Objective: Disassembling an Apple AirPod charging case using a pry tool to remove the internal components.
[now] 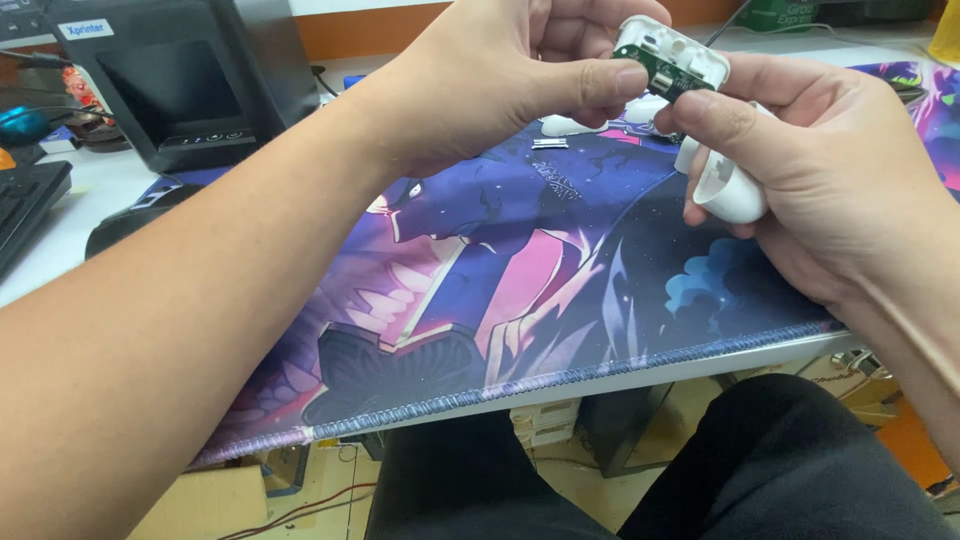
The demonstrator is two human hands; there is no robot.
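Note:
My left hand pinches a small white plastic housing with a green circuit board inside it, thumb pressed on the board's edge. My right hand touches the same housing with its thumb tip and cradles a white rounded shell piece in its fingers. Both hands hover above a purple and blue illustrated desk mat. Small white parts and a tiny metal piece lie on the mat just under my left hand.
A black desktop printer stands at the back left. A black keyboard sits at the far left edge. Below the desk edge are my dark trousers and cardboard boxes on the floor.

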